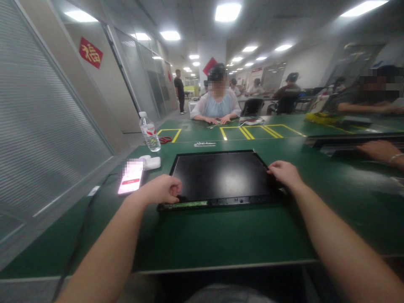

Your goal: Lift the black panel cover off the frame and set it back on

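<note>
A black display panel [217,172] lies screen-up on the green table [227,244], in front of the person and between the two hands. It looks partly open, by my judgement: the screen sits within a dark surround, while a green circuit strip [189,205] shows bare at the left of the near edge. The rest of that edge is dark, and glare and blur make it hard to say whether anything there is loose or unfinished.

The right hand [285,172] pinches the panel's right edge between thumb and fingertips. The left hand [162,189] curls over the near-left corner, beside the strip; whether its fingers grip the border or merely rest on it, I cannot tell. Neither hand shows a tool.

Farther out, a lit phone [131,176] and a white case [153,163] lie to the left, with a water bottle [150,132] and red-handled scissors [165,139] beyond. At right, a co-worker's hand [380,149] is over another dark panel [336,145].
</note>
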Motion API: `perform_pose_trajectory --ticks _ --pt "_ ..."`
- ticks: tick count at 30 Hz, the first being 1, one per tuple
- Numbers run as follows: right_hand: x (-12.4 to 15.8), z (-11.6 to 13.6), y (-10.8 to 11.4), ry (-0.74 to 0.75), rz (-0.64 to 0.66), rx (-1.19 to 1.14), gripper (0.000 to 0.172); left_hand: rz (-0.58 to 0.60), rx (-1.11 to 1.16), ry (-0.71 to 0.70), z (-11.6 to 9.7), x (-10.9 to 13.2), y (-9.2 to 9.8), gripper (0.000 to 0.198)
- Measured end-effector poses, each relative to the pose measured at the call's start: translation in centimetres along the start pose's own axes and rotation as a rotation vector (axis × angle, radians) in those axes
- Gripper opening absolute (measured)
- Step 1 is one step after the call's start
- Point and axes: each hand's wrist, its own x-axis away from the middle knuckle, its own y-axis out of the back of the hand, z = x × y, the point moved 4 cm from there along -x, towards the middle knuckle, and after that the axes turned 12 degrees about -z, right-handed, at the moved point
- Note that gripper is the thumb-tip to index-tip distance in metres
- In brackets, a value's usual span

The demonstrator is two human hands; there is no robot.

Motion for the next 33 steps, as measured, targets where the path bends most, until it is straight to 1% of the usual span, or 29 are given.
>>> perform_pose_trajectory --ticks 4,6,8,10,12,16,21,28,33 --pt "-0.1 0.0 -0.2 0.103 -0.035 0.101 0.018 -0.028 -0.218 0.024 -1.1 0.2 0.5 0.010" --pt "-0.2 0.0 -0.2 0.135 -0.049 0.136 0.019 -0.025 -0.279 0.032 -1.8 0.4 0.6 0.006" --pt "-0.2 0.0 -0.2 0.136 -0.046 0.147 0.019 -0.018 -0.321 0.057 -2.3 0.6 0.6 0.003" --pt "-0.2 0.0 -0.2 0.110 -0.027 0.124 0.018 -0.027 -0.347 0.086 -2.5 0.7 0.6 0.005" --pt "-0.2 -0.1 0.0 0.063 0.000 0.075 0.017 -0.040 -0.354 0.101 -2.6 0.8 0.7 0.006" --pt "0.0 -0.1 0.2 -0.015 0.037 0.003 0.017 -0.045 -0.333 0.075 -2.7 0.8 0.8 0.010" --pt "0.0 0.0 0.2 -0.006 0.016 -0.013 0.016 -0.062 -0.287 0.088 -3.0 0.8 1.0 0.016" --pt "0.1 -0.1 0.1 -0.012 0.020 0.002 0.016 -0.020 -0.338 0.072 -3.2 0.7 0.6 0.014" --pt "0.2 0.3 0.2 -0.021 0.023 0.008 0.015 -0.047 -0.319 0.066 -3.1 0.7 0.5 0.016"
